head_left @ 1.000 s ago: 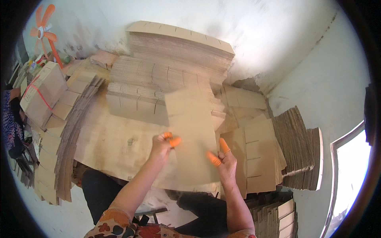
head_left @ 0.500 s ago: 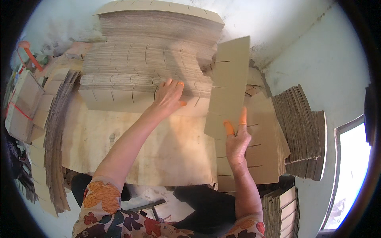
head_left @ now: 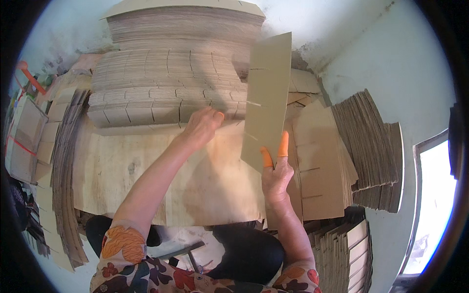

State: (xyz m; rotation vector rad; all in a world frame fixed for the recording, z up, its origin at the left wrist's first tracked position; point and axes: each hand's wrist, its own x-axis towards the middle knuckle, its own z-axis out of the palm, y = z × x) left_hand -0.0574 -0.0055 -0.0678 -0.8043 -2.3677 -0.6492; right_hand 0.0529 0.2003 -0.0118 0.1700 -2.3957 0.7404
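In my right hand (head_left: pixel 277 179), a slotted cardboard strip (head_left: pixel 266 93) stands nearly upright, pinched near its lower end. Orange finger covers show on that thumb and finger. My left hand (head_left: pixel 201 128) is closed, fingers curled at the front of a long row of slotted cardboard strips (head_left: pixel 161 73). It grips the front strip (head_left: pixel 132 130) of that row, which tips toward me; the fingertips are partly hidden. Another orange cover shows on one of its fingers.
The row stands on a pale wooden board (head_left: pixel 146 171). More cardboard stacks lie to the right (head_left: pixel 366 141), to the left (head_left: pixel 68 171) and below at the right (head_left: pixel 337 254). A cardboard box (head_left: pixel 24 139) and an orange-handled object (head_left: pixel 31 78) are at far left.
My left hand has come down and toward me at the row's front, and the front strip has tipped forward. My right hand still holds its strip, slightly farther left in view.
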